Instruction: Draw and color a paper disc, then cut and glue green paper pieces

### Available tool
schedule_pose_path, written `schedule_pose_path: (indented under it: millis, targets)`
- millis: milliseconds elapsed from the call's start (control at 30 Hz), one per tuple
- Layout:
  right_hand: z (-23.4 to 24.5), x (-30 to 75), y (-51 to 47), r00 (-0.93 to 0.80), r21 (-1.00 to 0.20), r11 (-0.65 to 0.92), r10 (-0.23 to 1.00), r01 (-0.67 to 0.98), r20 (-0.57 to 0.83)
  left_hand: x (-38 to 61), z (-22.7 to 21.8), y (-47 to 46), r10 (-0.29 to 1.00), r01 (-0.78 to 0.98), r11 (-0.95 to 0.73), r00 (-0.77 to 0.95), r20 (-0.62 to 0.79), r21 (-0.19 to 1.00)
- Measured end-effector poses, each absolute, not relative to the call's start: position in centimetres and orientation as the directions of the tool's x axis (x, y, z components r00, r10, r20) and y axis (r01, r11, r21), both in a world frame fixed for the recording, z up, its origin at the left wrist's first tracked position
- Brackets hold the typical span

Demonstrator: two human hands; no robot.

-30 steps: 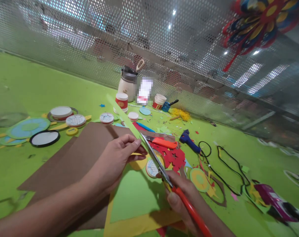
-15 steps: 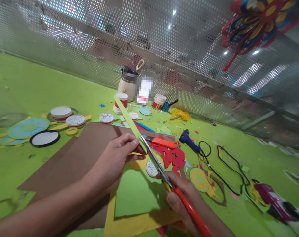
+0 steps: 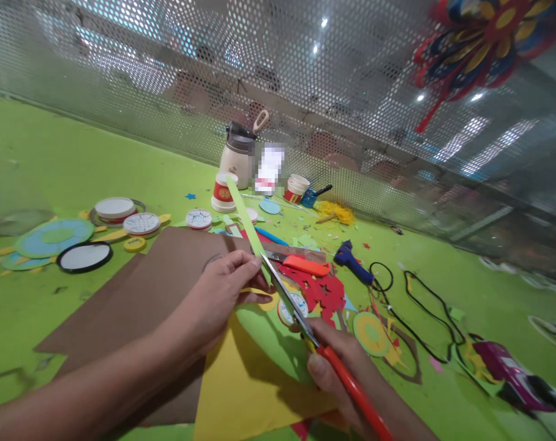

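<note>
My left hand (image 3: 223,288) pinches a light green sheet of paper (image 3: 273,346) between thumb and fingers. A narrow strip of it (image 3: 244,211) stands up past the scissor blades, and the wider part hangs curved below. In my right hand (image 3: 337,358) are scissors (image 3: 287,300) with red handles, gripped around the handles. Their blades lie along the green paper beside my left fingertips and look nearly closed. Under the hands are a yellow sheet (image 3: 241,392) and brown sheets (image 3: 168,282). Behind the blades lies an orange utility knife (image 3: 305,264) near red star-cut paper (image 3: 326,294).
A blue glue gun (image 3: 354,263) with a black cord lies to the right, near a purple box (image 3: 510,373). Farther back stand a jug (image 3: 236,156) and paper cups (image 3: 223,193). Round lids (image 3: 141,224) and a black-rimmed disc (image 3: 84,256) sit at left. A perforated screen (image 3: 168,92) borders the table.
The green paper has tilted: its strip has swung slightly right, and its lower part has turned and curled, uncovering more of the yellow sheet. Both hands and the scissors have hardly moved.
</note>
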State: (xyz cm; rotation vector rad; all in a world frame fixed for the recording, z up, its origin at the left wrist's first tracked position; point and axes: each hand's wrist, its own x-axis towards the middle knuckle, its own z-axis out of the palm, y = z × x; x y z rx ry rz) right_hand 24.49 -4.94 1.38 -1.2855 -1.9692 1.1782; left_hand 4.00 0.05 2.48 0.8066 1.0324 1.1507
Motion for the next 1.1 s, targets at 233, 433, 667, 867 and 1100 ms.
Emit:
schedule_pose_path:
  millis: [233,433,667,867,1100]
  targets:
    - [1.63,24.18,-5.09,-0.423,-0.873,0.192,0.906,0.448,-0.018,4.28,2.36,-0.16,0.972,-0.292,0.228,0.115,-0.202,0.929]
    - [1.36,24.23,-5.03,-0.425,-0.879,0.185,0.905,0.439,-0.022,4.03,2.35,0.14,0.968,-0.265,0.231,0.162,-0.193,0.936]
    - [1.48,24.49,-4.95,-0.455,-0.887,0.192,0.89,0.421,-0.024,3.85,2.55,-0.13,0.959,-0.259,0.235,0.218,-0.181,0.937]
    - [1.36,24.78,-4.9,-0.45,-0.874,0.199,0.893,0.443,-0.025,3.82,2.67,-0.06,0.951,-0.236,0.248,0.242,-0.191,0.939]
    - [1.77,24.55,-4.99,-0.455,-0.878,0.181,0.889,0.442,-0.045,3.76,2.72,-0.23,0.952,-0.267,0.263,0.229,-0.205,0.927]
